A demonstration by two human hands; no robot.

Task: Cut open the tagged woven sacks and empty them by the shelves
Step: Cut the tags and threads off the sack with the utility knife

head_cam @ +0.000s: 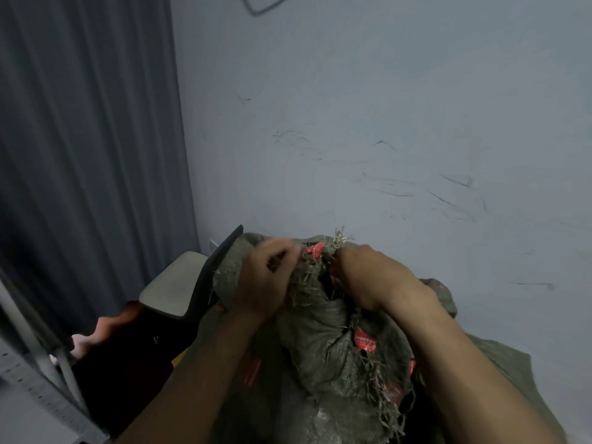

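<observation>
The forearms [198, 363] end in the left hand [266, 277] and right hand [368, 277], fingers of both curled tightly into the frayed mouth of the woven sack [320, 341], a chair [173, 286] just left of it, where too hard pulling may spill the contents.

The 2 hands clutch the frayed mouth of a grey-green woven sack [320, 341], the left hand [269, 277] on its left side and the right hand [371, 277] on its right. A red tag [315, 249] shows between them (other red tags lie nearer). A chair [179, 286] stands just left, before a dark curtain [89, 139].
</observation>
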